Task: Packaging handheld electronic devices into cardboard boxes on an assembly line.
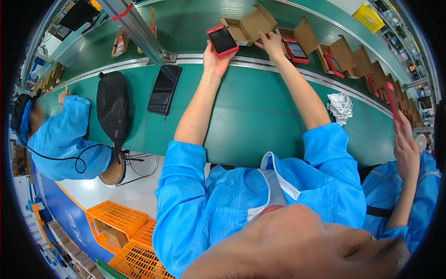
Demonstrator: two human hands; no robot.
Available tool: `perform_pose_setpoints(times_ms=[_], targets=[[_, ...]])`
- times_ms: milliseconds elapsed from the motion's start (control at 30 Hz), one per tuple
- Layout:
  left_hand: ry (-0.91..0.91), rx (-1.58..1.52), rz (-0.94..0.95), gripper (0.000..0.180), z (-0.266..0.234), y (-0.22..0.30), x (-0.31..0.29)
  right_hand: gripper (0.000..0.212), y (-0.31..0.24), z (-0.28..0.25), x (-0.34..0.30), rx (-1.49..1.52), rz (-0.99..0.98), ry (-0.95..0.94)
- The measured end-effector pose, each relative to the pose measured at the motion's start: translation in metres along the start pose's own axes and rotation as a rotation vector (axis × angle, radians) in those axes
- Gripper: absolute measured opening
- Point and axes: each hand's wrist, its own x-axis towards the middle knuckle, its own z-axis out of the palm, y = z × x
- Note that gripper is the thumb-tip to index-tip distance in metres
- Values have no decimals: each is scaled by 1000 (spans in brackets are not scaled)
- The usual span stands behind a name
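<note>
My left hand [216,62] holds a red-framed handheld device [223,40] by its lower edge, dark screen facing up. It is raised beside an open brown cardboard box [257,22] on the green conveyor belt. My right hand [274,46] is at that box's right side, thumb and fingers closed on its edge near the raised lid. Just right of it, another open box [304,37] stands with a red device [296,50] at its front, screen up.
More open boxes [344,52] with red devices line the belt to the right. On the green table lie a black phone [165,89], a black mesh pouch [113,109] and clear plastic pieces [341,108]. A metal post [139,30] rises left. Co-workers sit on both sides; the right one raises a red device [393,100].
</note>
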Motion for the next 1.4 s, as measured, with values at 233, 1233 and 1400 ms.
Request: perform_pose_setpoints(times_ms=[233,1233,1400], targets=[[-173,80,-45,50,8,3,-2,31,-7,-27,-49,-489,-229,-59],[269,600,249,64,17,-28,-7,9,-40,15,-92,-1318,-1360,-68],[247,578,118,55,19,-39,-14,10,-38,-12,-106,-1268,-1381,-199]])
